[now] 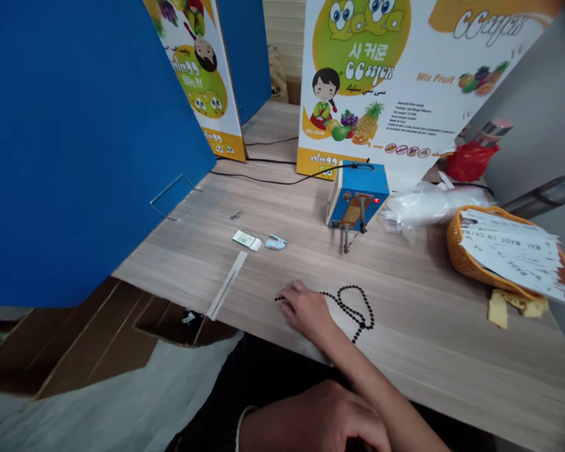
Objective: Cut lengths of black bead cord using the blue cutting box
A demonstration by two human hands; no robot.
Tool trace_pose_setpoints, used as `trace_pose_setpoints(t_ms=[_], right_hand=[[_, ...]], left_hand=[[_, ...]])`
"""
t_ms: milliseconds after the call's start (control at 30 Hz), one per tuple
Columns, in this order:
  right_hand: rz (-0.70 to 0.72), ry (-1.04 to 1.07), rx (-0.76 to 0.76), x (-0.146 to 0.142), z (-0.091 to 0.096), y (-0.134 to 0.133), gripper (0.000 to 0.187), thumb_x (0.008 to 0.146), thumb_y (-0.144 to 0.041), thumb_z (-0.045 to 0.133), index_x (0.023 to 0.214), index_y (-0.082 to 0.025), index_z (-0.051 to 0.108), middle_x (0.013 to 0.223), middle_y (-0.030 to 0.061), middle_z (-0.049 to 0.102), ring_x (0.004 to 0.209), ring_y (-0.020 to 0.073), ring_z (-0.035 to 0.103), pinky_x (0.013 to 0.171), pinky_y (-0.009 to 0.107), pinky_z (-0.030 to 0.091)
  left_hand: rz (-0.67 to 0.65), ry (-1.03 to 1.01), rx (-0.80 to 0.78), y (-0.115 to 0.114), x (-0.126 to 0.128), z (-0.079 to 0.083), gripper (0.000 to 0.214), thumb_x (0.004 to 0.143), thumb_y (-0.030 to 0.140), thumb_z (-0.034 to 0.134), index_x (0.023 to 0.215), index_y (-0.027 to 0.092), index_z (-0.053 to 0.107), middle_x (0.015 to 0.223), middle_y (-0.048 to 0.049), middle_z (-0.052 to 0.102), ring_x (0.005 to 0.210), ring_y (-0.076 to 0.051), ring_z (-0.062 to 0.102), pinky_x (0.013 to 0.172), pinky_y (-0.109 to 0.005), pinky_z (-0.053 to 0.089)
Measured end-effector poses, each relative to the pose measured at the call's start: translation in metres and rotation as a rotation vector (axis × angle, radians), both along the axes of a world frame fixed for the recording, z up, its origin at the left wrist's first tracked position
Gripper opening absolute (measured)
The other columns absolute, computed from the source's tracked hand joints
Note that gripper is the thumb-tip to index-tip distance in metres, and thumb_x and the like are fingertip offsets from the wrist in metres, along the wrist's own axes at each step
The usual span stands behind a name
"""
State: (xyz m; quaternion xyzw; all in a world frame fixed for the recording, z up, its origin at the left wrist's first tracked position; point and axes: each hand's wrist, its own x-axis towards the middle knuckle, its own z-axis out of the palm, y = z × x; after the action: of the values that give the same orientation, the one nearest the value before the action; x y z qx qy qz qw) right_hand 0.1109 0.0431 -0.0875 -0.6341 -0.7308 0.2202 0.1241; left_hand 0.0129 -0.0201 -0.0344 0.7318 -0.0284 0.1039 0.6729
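My right hand (pixel 306 311) pinches black beads (pixel 362 324) near the table's (pixel 414 270) front edge; my left hand's (pixel 320 417) grip I cannot tell. A "CC Stick" carton (pixel 386 107) backs a blue device (pixel 359 191).

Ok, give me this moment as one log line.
right hand: on black bead strand | left hand: low in view, grip unclear | blue device: red light on | stapler: beside small box

Right hand (pixel 309 312) extended forward; left hand (pixel 322 415) lower
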Motion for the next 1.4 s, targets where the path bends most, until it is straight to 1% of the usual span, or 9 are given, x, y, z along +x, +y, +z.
trace_pose_setpoints(t_ms=[167, 400, 567, 733, 833, 933, 1033, 1200, 1400], right_hand=[[0.026, -0.076, 0.012, -0.010, -0.014, 0.006, 0.013, 0.098, -0.024, 0.053, 0.098, -0.021, 0.065, 0.101, 0.0050, 0.059, 0.082, 0.0175, 0.061, 0.065, 0.025, 0.044], [0.032, -0.065, 0.038, -0.015, -0.016, 0.010, 0.012, 0.096, -0.022, 0.052, 0.099, -0.021, 0.063, 0.102, 0.0051, 0.059, 0.079, 0.0175, 0.060, 0.063, 0.025, 0.044], [-0.099, 0.182, 0.082, -0.013, -0.025, 0.008, 0.008, 0.082, -0.013, 0.055, 0.086, -0.018, 0.060, 0.096, 0.0044, 0.060, 0.077, 0.0167, 0.058, 0.064, 0.024, 0.041], [-0.473, 0.869, 0.079, 0.058, -0.023, -0.005, 0.008, 0.078, -0.020, 0.047, 0.083, -0.019, 0.054, 0.061, -0.0044, 0.048, 0.057, 0.0131, 0.046, 0.054, 0.020, 0.036], [-0.683, 0.934, 0.252, 0.120, -0.012, -0.012, 0.016, 0.079, -0.031, 0.050, 0.085, -0.018, 0.057, 0.061, -0.0047, 0.045, 0.055, 0.0127, 0.041, 0.052, 0.021, 0.032], [-0.726, 0.843, 0.397, 0.162, -0.003, -0.002, 0.017, 0.079, -0.033, 0.053, 0.082, -0.017, 0.058, 0.066, -0.0025, 0.050, 0.060, 0.0133, 0.044, 0.057, 0.022, 0.034], [-0.661, 0.777, 0.429, 0.175, -0.003, 0.018, 0.016, 0.080, -0.032, 0.052, 0.079, -0.017, 0.058, 0.067, -0.0022, 0.052, 0.062, 0.0134, 0.046, 0.061, 0.023, 0.036], [-0.592, 0.765, 0.420, 0.168, -0.017, 0.039, 0.013, 0.082, -0.028, 0.050, 0.079, -0.017, 0.057, 0.067, -0.0029, 0.053, 0.062, 0.0127, 0.047, 0.059, 0.021, 0.036], [-0.595, 0.776, 0.416, 0.168, -0.029, 0.044, 0.013, 0.082, -0.027, 0.049, 0.079, -0.018, 0.058, 0.069, -0.0028, 0.054, 0.063, 0.0128, 0.048, 0.060, 0.021, 0.036]], left_hand=[[0.046, -0.033, -0.024, 0.002, 0.001, 0.000, 0.012, 0.090, 0.026, 0.062, 0.084, 0.015, 0.062, 0.080, -0.0035, 0.066, 0.073, -0.013, 0.060, 0.068, -0.018, 0.044], [0.099, -0.008, -0.043, 0.000, 0.009, 0.002, 0.005, 0.081, 0.016, 0.065, 0.077, 0.016, 0.063, 0.074, -0.0017, 0.063, 0.068, -0.012, 0.056, 0.062, -0.020, 0.042], [0.166, 0.132, -0.002, 0.000, 0.009, 0.004, 0.008, 0.074, 0.011, 0.067, 0.078, 0.017, 0.063, 0.071, 0.0002, 0.062, 0.064, -0.012, 0.055, 0.059, -0.020, 0.039], [0.421, 0.221, 0.189, 0.053, 0.015, 0.025, 0.009, 0.081, 0.012, 0.055, 0.081, 0.018, 0.062, 0.070, 0.0002, 0.061, 0.064, -0.012, 0.054, 0.061, -0.022, 0.039], [0.589, 0.224, 0.383, 0.107, 0.037, 0.028, 0.012, 0.089, 0.020, 0.052, 0.086, 0.019, 0.063, 0.076, -0.0009, 0.063, 0.070, -0.015, 0.057, 0.066, -0.024, 0.041], [0.740, 0.230, 0.574, 0.154, 0.070, 0.010, 0.013, 0.090, 0.023, 0.052, 0.087, 0.019, 0.064, 0.080, -0.0025, 0.065, 0.074, -0.017, 0.059, 0.069, -0.027, 0.043], [0.800, 0.245, 0.653, 0.182, 0.100, -0.017, 0.012, 0.088, 0.020, 0.052, 0.088, 0.019, 0.064, 0.082, -0.0031, 0.066, 0.078, -0.019, 0.061, 0.071, -0.028, 0.045], [0.779, 0.248, 0.682, 0.199, 0.121, -0.047, 0.012, 0.088, 0.019, 0.052, 0.088, 0.018, 0.064, 0.086, -0.0046, 0.066, 0.082, -0.020, 0.062, 0.076, -0.029, 0.046], [0.760, 0.214, 0.673, 0.203, 0.125, -0.062, 0.012, 0.088, 0.019, 0.053, 0.090, 0.018, 0.064, 0.088, -0.0040, 0.066, 0.084, -0.019, 0.062, 0.077, -0.029, 0.045]])
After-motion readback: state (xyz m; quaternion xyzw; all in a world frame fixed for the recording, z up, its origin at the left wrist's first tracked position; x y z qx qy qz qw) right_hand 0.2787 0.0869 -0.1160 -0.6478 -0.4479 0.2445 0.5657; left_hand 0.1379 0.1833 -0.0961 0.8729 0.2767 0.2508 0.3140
